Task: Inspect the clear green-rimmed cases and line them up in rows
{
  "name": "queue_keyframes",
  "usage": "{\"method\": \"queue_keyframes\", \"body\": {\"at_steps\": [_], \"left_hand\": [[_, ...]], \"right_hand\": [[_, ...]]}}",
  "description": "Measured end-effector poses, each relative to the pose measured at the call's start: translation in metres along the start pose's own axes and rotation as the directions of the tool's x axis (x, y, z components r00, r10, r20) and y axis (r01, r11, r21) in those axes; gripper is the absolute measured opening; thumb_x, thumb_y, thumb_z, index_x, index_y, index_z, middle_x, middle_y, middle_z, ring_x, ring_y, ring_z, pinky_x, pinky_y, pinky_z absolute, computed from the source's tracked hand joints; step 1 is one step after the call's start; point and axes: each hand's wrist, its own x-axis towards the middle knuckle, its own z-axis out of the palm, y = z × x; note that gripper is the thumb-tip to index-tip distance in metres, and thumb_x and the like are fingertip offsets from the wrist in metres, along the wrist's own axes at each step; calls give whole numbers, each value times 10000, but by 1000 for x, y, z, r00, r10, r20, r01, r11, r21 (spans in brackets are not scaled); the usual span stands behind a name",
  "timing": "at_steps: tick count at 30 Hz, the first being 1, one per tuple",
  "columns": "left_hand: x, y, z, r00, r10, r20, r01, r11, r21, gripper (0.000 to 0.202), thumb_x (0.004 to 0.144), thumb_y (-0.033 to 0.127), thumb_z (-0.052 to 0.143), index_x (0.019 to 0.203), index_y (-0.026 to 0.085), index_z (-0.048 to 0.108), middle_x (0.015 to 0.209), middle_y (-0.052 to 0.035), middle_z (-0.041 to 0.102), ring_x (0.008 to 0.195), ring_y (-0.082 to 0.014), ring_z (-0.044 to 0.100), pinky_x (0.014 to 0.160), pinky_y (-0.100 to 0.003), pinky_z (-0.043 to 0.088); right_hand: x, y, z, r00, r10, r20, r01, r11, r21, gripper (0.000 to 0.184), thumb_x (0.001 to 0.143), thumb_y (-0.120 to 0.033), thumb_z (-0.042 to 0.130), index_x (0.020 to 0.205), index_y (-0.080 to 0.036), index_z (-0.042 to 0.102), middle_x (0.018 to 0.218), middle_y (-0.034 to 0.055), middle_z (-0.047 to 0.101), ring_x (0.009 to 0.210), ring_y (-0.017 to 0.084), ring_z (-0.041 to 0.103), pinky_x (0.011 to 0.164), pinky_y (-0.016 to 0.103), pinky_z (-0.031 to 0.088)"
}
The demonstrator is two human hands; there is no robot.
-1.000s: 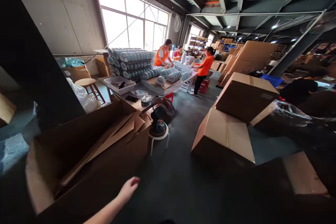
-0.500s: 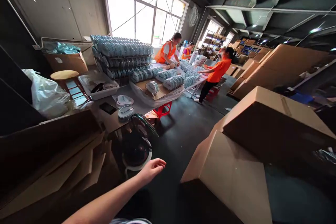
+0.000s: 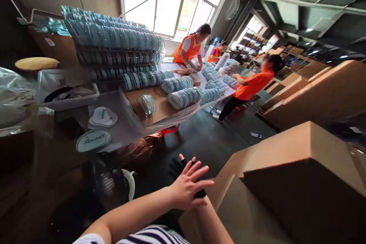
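My left hand (image 3: 191, 186) is bare, its fingers spread, and it lies across the back of my right hand (image 3: 180, 166). A black glove (image 3: 201, 193) covers part of the right hand, with bare fingertips showing past it. Those right fingers look stretched out, though the left hand hides much of them and motion blurs the rest. Neither hand appears to hold anything. Below and left of them is a dark fan (image 3: 107, 183) with a pale rim, blurred.
Cardboard boxes (image 3: 274, 156) stand close on the right. On the left, a table (image 3: 160, 120) bears rows of clear round-sided cases (image 3: 183, 97) and heart-shaped pieces (image 3: 103, 116). A white basket (image 3: 68, 101) sits behind. Co-workers in orange (image 3: 254, 84) work around the table.
My right hand with the black glove has come into view, and my left hand has moved right onto it, fingers spreading. The view has shifted nearer the table.
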Motion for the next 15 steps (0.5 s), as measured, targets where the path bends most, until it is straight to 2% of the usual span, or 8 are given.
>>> {"method": "queue_keyframes", "body": {"at_steps": [3,4,5,6,9,11,13,15], "left_hand": [[40,-50,-16,982,-170,-76,174,984,45,627,887,548,673,1473,355,563,1619,-63,468,1564,-374,288,1293,-601,44],[46,-71,-27,937,-297,-182,306,952,21,610,907,504,651,1481,322,554,1598,-83,494,1546,-369,328,1287,-613,93],[50,-92,-40,866,-412,-283,424,905,-20,589,931,459,613,1490,288,538,1583,-103,509,1528,-359,363,1277,-620,149],[53,-112,-55,779,-494,-385,508,858,-74,564,950,417,572,1490,261,526,1563,-117,525,1507,-342,398,1265,-612,205],[59,-163,-110,484,-518,-705,550,807,-215,560,959,366,528,1493,212,469,1562,-147,494,1493,-287,415,1264,-520,271],[68,-187,-154,168,-474,-865,461,813,-356,646,896,396,647,1481,199,455,1602,-155,422,1530,-286,348,1286,-474,229],[80,-208,-200,-138,-514,-847,249,809,-532,786,823,388,762,1500,204,409,1672,-136,307,1581,-270,235,1301,-421,181],[92,-225,-240,-277,-567,-776,126,779,-614,824,844,418,756,1528,212,344,1693,-127,273,1583,-253,236,1288,-400,222]], "right_hand": [[56,-21,-30,997,-79,23,67,944,322,436,975,-462,399,729,-261,698,1092,72,801,1385,218,570,1115,525,468],[77,-25,-40,993,-101,59,68,911,406,499,997,-402,302,639,-279,628,1013,83,810,1269,179,660,965,444,580],[99,-27,-49,987,-122,102,63,890,451,564,999,-378,218,667,-254,656,985,84,811,1193,159,699,954,404,564],[121,-27,-57,981,-136,141,50,871,488,576,1002,-401,175,658,-298,626,1006,88,809,1145,165,721,846,404,611],[187,-19,-70,950,-124,286,-118,707,697,615,979,-670,314,1038,-233,743,1173,130,774,1163,257,721,1022,555,539],[230,-13,-72,906,-103,410,-287,562,776,674,887,-792,446,1189,-249,708,1220,134,756,1177,301,712,1106,595,474],[272,-13,-70,861,-113,495,-364,543,757,681,837,-778,573,1254,-250,683,1246,130,743,1197,297,698,1156,561,438],[315,-23,-61,821,-167,547,-358,594,720,681,837,-716,637,1324,-240,650,1310,131,713,1261,281,659,1175,517,425]]}}
